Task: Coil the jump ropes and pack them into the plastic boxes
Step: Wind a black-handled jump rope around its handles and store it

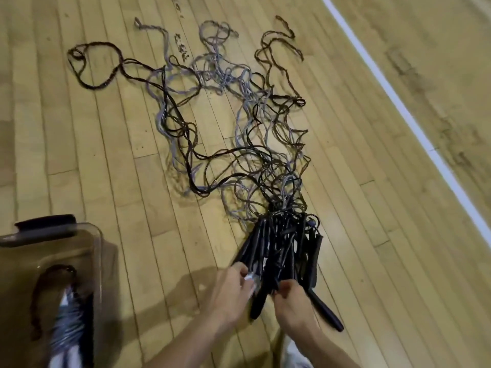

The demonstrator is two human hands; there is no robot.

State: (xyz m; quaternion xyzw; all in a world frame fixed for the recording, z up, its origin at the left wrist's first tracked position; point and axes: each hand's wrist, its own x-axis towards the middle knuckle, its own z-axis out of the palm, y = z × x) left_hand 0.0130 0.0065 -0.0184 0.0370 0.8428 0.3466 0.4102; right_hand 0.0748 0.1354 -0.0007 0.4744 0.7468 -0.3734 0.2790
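A tangle of black, brown and grey jump ropes [225, 123] sprawls across the wooden floor. Their black handles [281, 251] lie bunched together at the near end. My left hand [231, 290] pinches a light-coloured handle end at the left side of the bunch. My right hand [292, 301] grips one of the black handles at the bunch's near end. A clear plastic box [95, 251] stands at the lower left, with a coiled brown rope [50, 288] inside it.
A white court line [398, 102] runs diagonally along the right. A black lid or clip [45, 224] sits on the box's far rim. Striped fabric [66, 330] shows in the box. Bare wood floor surrounds the ropes.
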